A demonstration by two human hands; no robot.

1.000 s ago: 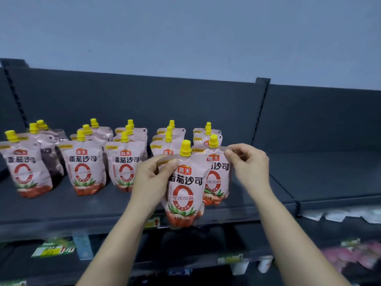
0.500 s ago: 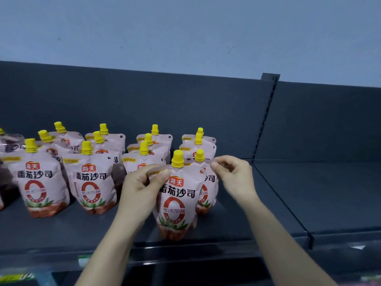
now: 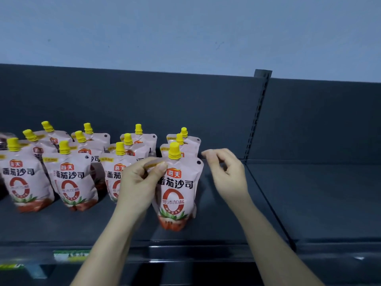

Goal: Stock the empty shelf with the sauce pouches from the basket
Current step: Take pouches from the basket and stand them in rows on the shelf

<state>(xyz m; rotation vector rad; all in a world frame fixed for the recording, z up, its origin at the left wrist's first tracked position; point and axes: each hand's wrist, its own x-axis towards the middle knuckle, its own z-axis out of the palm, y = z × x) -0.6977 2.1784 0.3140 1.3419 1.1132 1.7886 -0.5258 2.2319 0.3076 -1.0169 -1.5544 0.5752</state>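
A pink sauce pouch [image 3: 176, 195] with a yellow cap stands upright on the dark shelf [image 3: 226, 228], at the front of the rightmost column. My left hand [image 3: 137, 182] pinches its upper left corner between thumb and fingers. My right hand [image 3: 225, 174] hovers just right of the pouch, fingers curled and apart, touching nothing. Two more pouches [image 3: 186, 141] stand behind it. Several other pouches [image 3: 71, 182] stand in rows to the left. The basket is out of view.
The shelf's back panel [image 3: 185, 104] rises behind the pouches. A vertical slotted post [image 3: 257, 114] separates this bay from the bare shelf bay [image 3: 319, 193] on the right. Price labels [image 3: 70, 255] sit on the front rail.
The pouch went from being held in front of the shelf to standing on it. My right hand let go of its top right corner and drew away to the right.
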